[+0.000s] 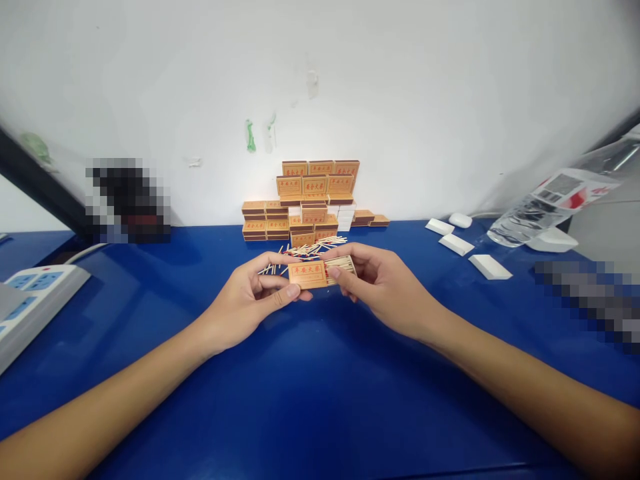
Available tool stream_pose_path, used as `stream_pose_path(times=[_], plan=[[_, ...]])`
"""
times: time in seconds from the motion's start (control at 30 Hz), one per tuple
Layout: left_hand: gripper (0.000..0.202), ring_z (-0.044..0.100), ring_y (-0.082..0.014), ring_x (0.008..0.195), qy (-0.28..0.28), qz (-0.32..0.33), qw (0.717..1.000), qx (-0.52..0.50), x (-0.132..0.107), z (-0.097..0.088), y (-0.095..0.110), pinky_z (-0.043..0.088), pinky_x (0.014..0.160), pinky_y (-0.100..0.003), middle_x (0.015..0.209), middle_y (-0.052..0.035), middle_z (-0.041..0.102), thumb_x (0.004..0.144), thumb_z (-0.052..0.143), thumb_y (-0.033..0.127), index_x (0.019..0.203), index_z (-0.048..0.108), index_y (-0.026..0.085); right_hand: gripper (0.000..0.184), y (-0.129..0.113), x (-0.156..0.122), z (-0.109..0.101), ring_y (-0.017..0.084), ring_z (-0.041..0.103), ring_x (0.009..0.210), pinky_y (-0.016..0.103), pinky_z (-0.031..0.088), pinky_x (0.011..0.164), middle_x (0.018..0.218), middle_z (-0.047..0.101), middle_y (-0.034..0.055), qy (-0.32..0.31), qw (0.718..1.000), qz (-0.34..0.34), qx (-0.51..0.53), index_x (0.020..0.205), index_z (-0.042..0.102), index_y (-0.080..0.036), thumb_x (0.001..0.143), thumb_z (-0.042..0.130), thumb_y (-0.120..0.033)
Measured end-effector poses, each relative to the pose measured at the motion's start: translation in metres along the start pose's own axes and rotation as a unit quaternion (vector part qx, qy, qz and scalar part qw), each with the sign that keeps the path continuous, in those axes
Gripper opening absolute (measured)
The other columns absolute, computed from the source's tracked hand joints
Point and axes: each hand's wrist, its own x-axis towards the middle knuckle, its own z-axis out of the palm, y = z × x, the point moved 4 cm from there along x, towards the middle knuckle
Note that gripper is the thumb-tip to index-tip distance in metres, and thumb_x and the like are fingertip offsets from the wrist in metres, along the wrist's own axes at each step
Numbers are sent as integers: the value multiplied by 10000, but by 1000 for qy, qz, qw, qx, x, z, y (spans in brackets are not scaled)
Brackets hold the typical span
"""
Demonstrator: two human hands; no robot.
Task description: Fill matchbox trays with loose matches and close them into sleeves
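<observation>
Both hands meet over the middle of the blue table (310, 400) and hold one orange matchbox (308, 274). My left hand (255, 297) grips the outer sleeve with thumb and fingers. My right hand (377, 280) pinches the inner tray (341, 265), which sticks out to the right and is full of matches. Just behind the hands lies a loose heap of matches (313, 249).
A stack of orange matchboxes (313, 200) stands against the white wall, with some white inner trays beside it. Three white trays (467, 253) and a plastic water bottle (545, 207) lie at the right. A white power strip (35, 293) sits at the left edge.
</observation>
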Motion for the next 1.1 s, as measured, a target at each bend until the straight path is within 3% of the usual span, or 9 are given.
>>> stream_pose_path(times=[0.2,0.33,0.47,0.63,0.77,0.83,1.0,1.1], plan=[[450,794,-226,1031,9,7,1000,-4,-1,1,-2,584,926,-313,1015,-90,835,941,778,371,1292,556,199,358,2,-5,7,144,605,676,298,530,603,815,659,15,7,1000,8,-10,1247,660,-171,1032,591,-449],[455,793,-242,1019,15,5,1000,11,-3,5,-4,584,894,-331,1011,-89,834,930,784,378,1290,570,201,419,4,-8,12,167,639,808,345,594,701,1119,700,86,4,1000,-8,11,1371,594,-198,1068,508,-475],[461,795,-255,964,37,6,999,26,-6,8,-1,574,815,-326,972,-78,835,917,787,413,1279,587,210,471,3,-11,18,200,671,953,396,623,800,1397,628,121,17,998,14,63,1454,538,-242,1070,479,-508],[441,788,-244,900,69,25,996,52,-9,10,3,549,783,-319,922,-58,832,908,790,407,1257,611,207,570,2,-19,27,219,676,1086,471,582,1004,1572,511,93,7,990,44,136,1581,399,-328,1071,459,-576],[433,778,-213,863,62,47,995,65,-13,15,6,543,826,-322,895,-33,830,903,797,381,1267,633,213,655,10,-26,31,240,666,1170,543,483,1145,1643,447,52,-35,985,75,154,1642,319,-408,1048,464,-644],[455,773,-203,847,62,51,994,71,-13,15,7,544,825,-319,898,-27,828,901,799,382,1297,645,219,672,13,-25,33,249,675,1168,567,467,1157,1659,432,39,-51,981,91,164,1653,298,-437,1041,454,-667],[463,762,-195,832,141,69,984,80,-9,4,7,549,794,-301,858,-17,816,880,814,410,1272,672,209,659,4,-22,34,299,554,1371,526,573,1030,1650,456,44,14,984,52,170,1646,349,-406,1047,424,-671],[472,764,-199,834,155,80,981,85,-8,1,8,567,825,-316,852,-16,815,876,815,419,1273,681,201,621,-2,-26,40,302,486,1443,532,550,1068,1671,431,30,-33,988,44,144,1637,370,-411,1062,409,-645]])
